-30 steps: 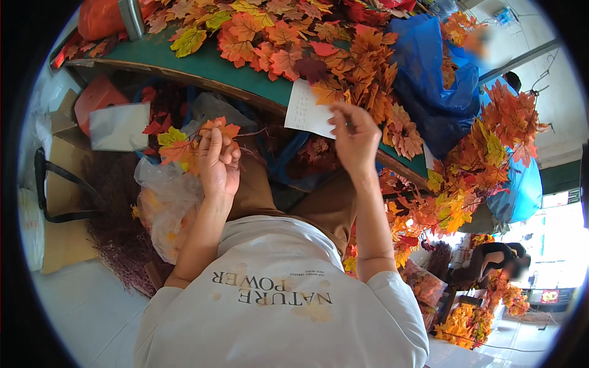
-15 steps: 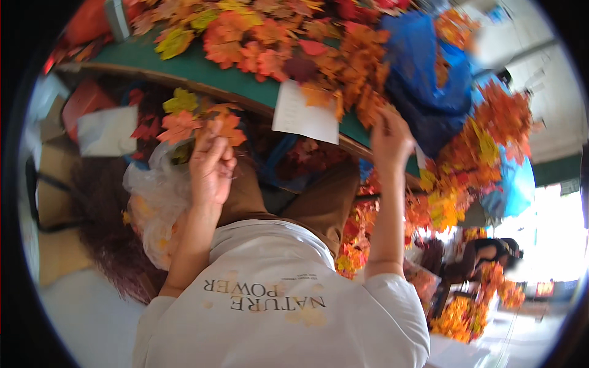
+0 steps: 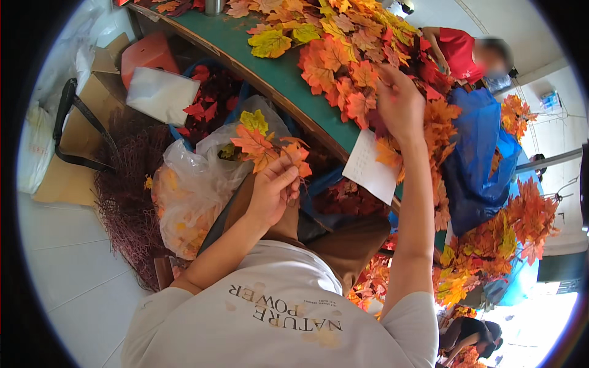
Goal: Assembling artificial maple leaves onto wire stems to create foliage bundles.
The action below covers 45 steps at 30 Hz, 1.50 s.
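My left hand (image 3: 276, 190) pinches a small spray of artificial maple leaves (image 3: 254, 146), with orange leaves and a yellow one fanning out above the fingers. It is held over my lap, in front of the table edge. My right hand (image 3: 403, 104) reaches over the green table (image 3: 276, 80), its fingers curled down at the coral-orange leaves (image 3: 362, 101) of a heap. What lies between those fingertips is hidden. A white sheet of paper (image 3: 372, 167) with writing hangs over the table edge below my right wrist, beside more orange leaves (image 3: 438, 116).
A blue plastic bag (image 3: 481, 147) stands right of the heap. Left of my legs are a clear bag of leaves (image 3: 184, 202), a bundle of dark stems (image 3: 132, 184), a cardboard box (image 3: 73, 159) and a red stool (image 3: 147, 55). A person in red (image 3: 457, 55) is across the table.
The view has swung left. My right hand has gone from the orange leaves beside the blue bag to the coral-orange leaves farther left. My left hand keeps the leaf spray.
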Each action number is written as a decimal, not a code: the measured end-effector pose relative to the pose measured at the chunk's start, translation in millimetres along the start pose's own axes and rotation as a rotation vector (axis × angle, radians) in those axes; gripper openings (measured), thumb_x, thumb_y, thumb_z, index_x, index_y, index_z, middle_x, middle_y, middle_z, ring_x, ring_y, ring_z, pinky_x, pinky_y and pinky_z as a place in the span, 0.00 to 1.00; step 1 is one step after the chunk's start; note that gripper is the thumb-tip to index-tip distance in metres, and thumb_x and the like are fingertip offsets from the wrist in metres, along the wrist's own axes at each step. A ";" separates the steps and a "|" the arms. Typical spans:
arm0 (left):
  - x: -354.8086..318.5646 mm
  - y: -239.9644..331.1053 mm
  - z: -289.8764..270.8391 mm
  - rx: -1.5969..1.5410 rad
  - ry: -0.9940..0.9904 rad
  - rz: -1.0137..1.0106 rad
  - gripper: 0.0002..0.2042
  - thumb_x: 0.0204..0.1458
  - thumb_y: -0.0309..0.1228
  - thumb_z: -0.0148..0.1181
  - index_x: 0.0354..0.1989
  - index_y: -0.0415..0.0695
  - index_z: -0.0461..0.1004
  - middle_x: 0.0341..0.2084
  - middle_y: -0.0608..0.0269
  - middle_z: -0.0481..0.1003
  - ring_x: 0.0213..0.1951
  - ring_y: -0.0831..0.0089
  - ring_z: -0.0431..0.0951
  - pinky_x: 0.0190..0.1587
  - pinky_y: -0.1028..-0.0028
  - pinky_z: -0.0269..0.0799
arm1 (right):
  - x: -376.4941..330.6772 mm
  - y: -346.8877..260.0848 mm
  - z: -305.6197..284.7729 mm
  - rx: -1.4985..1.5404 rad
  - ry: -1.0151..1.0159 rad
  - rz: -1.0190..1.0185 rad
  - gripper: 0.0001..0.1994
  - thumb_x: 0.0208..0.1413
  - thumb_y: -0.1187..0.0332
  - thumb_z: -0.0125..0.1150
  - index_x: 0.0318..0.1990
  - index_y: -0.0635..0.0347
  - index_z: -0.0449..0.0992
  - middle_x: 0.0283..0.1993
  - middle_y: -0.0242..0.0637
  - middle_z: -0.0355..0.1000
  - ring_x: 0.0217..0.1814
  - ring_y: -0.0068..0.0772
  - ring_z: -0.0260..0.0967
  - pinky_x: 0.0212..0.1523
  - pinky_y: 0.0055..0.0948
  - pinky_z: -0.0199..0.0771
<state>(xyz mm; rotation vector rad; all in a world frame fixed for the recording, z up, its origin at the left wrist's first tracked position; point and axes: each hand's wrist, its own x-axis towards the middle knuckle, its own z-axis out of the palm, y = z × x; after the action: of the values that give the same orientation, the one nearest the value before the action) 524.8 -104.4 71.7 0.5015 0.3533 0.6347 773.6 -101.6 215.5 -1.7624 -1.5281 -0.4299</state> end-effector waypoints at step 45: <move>-23.3 -3.9 44.1 0.155 -0.048 0.173 0.13 0.49 0.19 0.58 0.43 0.40 0.67 0.25 0.67 0.72 0.25 0.78 0.74 0.30 0.80 0.74 | -182.6 -109.6 26.6 1.497 0.325 0.995 0.05 0.53 0.76 0.58 0.37 0.66 0.74 0.39 0.41 0.72 0.34 0.29 0.74 0.34 0.24 0.78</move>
<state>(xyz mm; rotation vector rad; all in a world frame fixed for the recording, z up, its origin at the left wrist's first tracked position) 529.3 -136.7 109.6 0.7001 0.3169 0.7646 621.9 -209.1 108.5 -0.8717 -0.2628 0.7410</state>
